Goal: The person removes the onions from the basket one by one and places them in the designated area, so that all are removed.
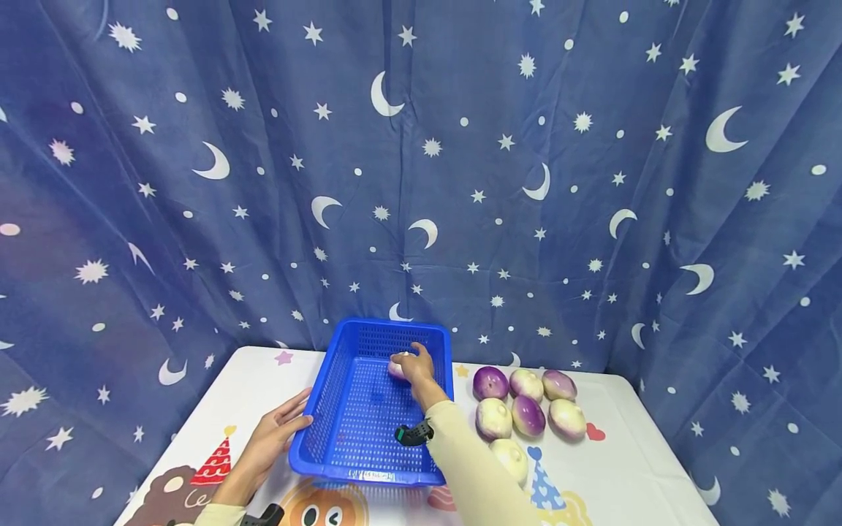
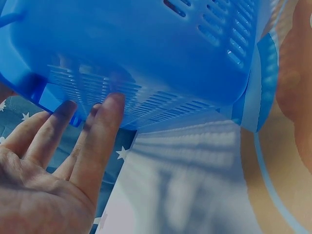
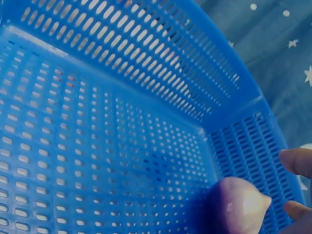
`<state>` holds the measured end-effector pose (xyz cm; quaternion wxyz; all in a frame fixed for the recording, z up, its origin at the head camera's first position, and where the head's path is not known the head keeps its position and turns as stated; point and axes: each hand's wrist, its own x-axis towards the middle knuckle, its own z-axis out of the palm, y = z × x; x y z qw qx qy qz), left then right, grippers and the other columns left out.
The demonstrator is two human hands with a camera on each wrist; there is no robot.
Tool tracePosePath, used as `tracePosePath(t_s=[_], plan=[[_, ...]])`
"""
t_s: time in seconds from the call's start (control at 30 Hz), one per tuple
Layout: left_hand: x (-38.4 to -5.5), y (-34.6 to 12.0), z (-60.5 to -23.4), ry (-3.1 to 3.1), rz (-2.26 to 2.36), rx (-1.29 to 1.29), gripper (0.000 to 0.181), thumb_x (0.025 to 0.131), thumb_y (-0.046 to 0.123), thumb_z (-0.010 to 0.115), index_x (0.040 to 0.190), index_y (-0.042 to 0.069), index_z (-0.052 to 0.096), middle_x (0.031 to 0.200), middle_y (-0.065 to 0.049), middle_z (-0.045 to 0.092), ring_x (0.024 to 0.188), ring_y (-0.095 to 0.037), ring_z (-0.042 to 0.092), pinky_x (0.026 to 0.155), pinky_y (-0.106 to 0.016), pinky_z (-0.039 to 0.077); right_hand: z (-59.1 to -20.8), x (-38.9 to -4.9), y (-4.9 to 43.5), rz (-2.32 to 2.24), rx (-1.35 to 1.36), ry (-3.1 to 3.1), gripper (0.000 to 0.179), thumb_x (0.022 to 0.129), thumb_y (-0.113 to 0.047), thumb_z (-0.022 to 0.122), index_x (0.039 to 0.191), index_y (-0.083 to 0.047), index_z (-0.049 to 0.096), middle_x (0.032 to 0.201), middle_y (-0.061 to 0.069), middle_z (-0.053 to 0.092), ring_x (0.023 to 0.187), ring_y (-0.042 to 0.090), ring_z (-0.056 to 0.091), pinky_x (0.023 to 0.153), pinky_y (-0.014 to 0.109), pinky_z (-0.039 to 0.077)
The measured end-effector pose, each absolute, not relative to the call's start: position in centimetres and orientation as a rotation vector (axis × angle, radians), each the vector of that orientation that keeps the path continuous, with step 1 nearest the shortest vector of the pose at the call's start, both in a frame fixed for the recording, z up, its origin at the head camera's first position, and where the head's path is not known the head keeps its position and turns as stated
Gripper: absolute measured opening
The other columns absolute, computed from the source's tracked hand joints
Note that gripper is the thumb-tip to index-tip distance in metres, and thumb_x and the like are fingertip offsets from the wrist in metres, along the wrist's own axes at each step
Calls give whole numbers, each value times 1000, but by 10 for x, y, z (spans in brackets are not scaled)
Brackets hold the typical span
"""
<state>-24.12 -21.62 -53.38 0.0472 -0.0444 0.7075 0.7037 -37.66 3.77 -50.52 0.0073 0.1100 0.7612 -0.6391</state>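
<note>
A blue plastic basket [image 1: 378,476] with slotted walls stands on the table. Beside its left wall is my left hand [image 1: 271,438], its fingers extended against the outer side in the left wrist view. My right hand [image 1: 418,369] reaches into the far right part of the basket, over a purple-and-white turnip [image 3: 239,207]. In the right wrist view that turnip lies on the basket floor near the wall, and the visible fingertips [image 3: 297,162] are spread apart from it. The rest of the right hand is out of that view.
Right of the basket, several purple-and-white turnips [image 1: 528,416] sit grouped on the white table [image 1: 631,453], which has printed cartoon figures. A dark blue curtain [image 1: 460,183] with moons and stars hangs behind the table and along both sides.
</note>
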Motion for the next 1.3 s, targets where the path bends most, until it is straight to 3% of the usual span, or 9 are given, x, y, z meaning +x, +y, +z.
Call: tracePosePath(t_s=[0.27, 0.53, 0.8, 0.9, 1.1, 1.3], plan=[[-241, -216, -535, 2151, 2154, -139, 66, 93, 18, 63, 153, 16, 36, 155, -20, 39, 131, -33, 53, 92, -39, 55, -515, -385, 39, -1967, 354, 2401, 70, 79, -10, 72, 144, -4, 46, 145, 28, 47, 135, 44, 44, 113, 52, 35], [-241, -214, -536, 2133, 2167, -142, 66, 92, 17, 64, 152, 15, 38, 153, -20, 41, 131, -34, 53, 92, -41, 54, -523, -387, 41, -1928, 408, 2435, 64, 77, -8, 73, 137, -1, 52, 139, 27, 53, 131, 42, 49, 111, 49, 39], [-241, -216, -535, 2146, 2164, -120, 65, 93, 16, 63, 152, 14, 37, 154, -20, 40, 132, -36, 52, 90, -39, 55, -522, -386, 37, -1790, 317, 2482, 33, 74, -6, 77, 105, -2, 67, 112, 18, 66, 109, 34, 61, 97, 43, 49], [-241, -216, -536, 2143, 2177, -118, 64, 93, 16, 63, 152, 14, 38, 154, -19, 41, 131, -35, 53, 89, -37, 55, -523, -384, 33, -1715, 261, 2528, 30, 71, -5, 78, 99, -5, 67, 108, 16, 66, 104, 30, 61, 91, 39, 51], [-239, -215, -538, 2150, 2184, -131, 64, 92, 16, 64, 151, 14, 39, 152, -22, 42, 129, -35, 55, 90, -37, 56, -524, -381, 31, -1698, 248, 2503, 30, 72, -4, 79, 99, -6, 65, 108, 15, 63, 94, 25, 59, 71, 31, 54], [-238, -215, -537, 2154, 2195, -127, 63, 92, 14, 63, 151, 13, 40, 152, -22, 42, 124, -29, 59, 87, -37, 57, -510, -376, 29, -1756, 155, 2423, 36, 77, -8, 76, 111, -6, 65, 111, 13, 64, 94, 23, 62, 70, 31, 53]])
